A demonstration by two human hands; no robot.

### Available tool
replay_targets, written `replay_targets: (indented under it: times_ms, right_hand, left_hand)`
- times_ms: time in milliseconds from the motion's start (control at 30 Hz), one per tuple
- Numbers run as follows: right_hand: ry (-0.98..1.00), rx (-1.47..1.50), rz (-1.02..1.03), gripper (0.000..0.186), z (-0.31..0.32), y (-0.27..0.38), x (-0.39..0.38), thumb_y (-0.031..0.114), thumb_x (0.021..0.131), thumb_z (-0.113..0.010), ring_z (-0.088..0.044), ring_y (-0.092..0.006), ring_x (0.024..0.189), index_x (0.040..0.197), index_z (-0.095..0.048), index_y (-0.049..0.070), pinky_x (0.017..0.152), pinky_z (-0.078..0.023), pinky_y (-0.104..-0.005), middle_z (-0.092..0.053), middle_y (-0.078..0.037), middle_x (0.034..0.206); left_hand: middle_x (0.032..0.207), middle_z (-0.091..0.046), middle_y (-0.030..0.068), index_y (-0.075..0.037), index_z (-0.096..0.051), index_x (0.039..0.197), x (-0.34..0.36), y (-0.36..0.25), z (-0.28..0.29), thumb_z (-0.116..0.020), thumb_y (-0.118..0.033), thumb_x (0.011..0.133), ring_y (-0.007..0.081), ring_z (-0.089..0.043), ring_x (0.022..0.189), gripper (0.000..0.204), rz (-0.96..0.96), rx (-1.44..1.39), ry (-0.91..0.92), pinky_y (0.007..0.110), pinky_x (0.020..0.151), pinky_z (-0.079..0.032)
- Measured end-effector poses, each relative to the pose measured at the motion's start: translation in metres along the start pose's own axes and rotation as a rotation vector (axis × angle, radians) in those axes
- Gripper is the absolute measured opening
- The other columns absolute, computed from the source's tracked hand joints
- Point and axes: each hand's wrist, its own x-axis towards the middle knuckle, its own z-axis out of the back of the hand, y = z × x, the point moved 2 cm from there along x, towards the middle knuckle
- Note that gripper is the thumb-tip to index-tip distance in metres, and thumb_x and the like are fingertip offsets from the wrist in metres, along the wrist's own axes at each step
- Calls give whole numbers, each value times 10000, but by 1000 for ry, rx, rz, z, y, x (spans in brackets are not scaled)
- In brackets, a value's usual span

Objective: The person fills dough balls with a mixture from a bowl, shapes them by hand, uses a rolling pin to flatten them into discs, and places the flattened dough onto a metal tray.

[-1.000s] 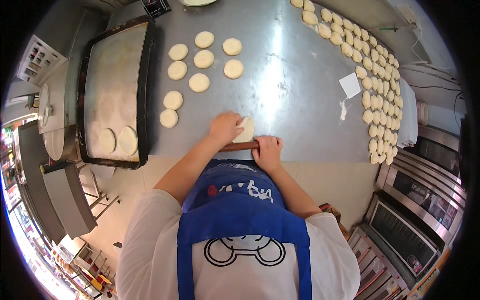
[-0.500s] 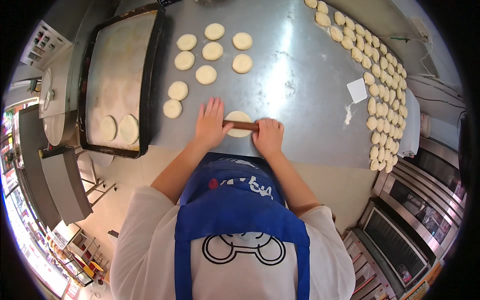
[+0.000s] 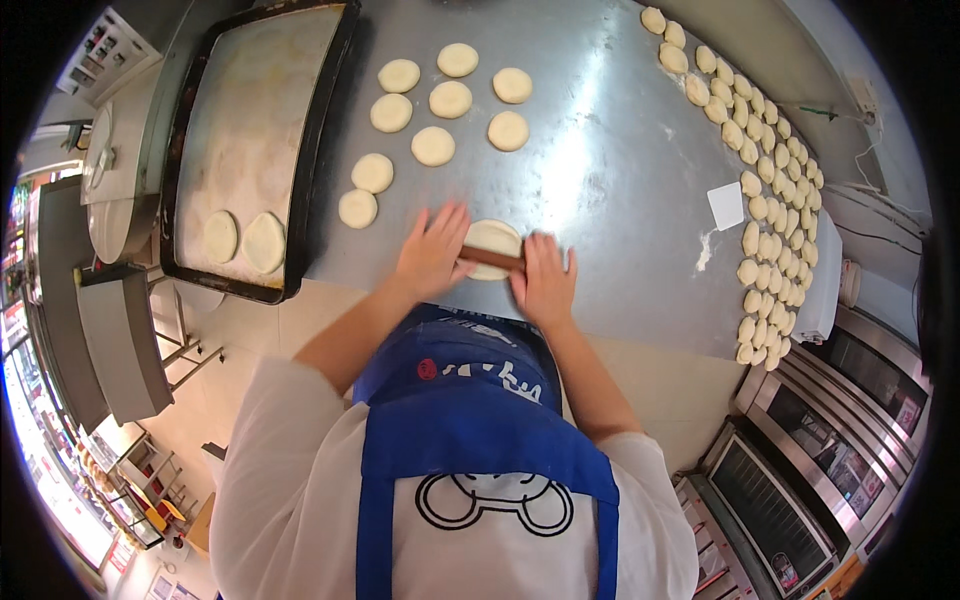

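A short brown rolling pin (image 3: 490,259) lies across a flat, pale dough round (image 3: 495,236) near the front edge of the metal worktable. My left hand (image 3: 434,252) is on the pin's left end, its fingers stretched forward and the thumb by the wood. On the right end rests my right hand (image 3: 546,282), fingers pointing away from me and slightly blurred. Both palms hide the ends of the pin. Beyond my left hand, two thick dough rounds (image 3: 358,209) touch each other, and several more dough rounds (image 3: 450,100) lie spaced out farther back.
At the left stands a dark-rimmed baking tray (image 3: 300,190) with two flattened dough rounds (image 3: 264,243) at its near end. Many small dough pieces (image 3: 770,215) cover the table's right side. A white scraper (image 3: 726,207) lies beside them, near a flour patch (image 3: 704,252).
The whole view has turned and shifted slightly. My right fingers have straightened from a more curled hold. Both hands stay at the rolling pin, which is still across the dough.
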Motion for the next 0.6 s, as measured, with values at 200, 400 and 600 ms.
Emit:
replay_targets:
  times_ms: [200, 400, 600]
  right_hand:
    - [16, -124, 25, 593, 11, 7, 55, 377, 920, -622, -399, -280, 1446, 1421, -525, 75, 1153, -269, -579, -493, -129, 1508]
    - [-92, -160, 18, 583, 2, -12, 100, 392, 917, -621, -411, -310, 1429, 1407, -538, 86, 1157, -269, -591, -481, -148, 1503]
    - [8, 36, 121, 641, -3, 13, -30, 253, 854, -702, -522, -271, 1270, 1442, -490, 112, 1109, -298, -534, -576, -117, 1339]
  left_hand:
    - [1569, -415, 149, -10, -475, 1457, 3, 18, -16, -700, -394, 868, 296, -339, 1483, 739, 74, -94, -240, 487, 1199, -284]
    - [1448, -521, 173, -44, -565, 1359, 68, 26, -28, -620, -204, 905, 330, -457, 1385, 484, 19, -106, -338, 459, 1135, -386]
    - [1096, -660, 159, -55, -654, 1129, 54, -5, 2, -744, -195, 809, 348, -634, 1056, 361, 320, -607, 149, 475, 875, -522]
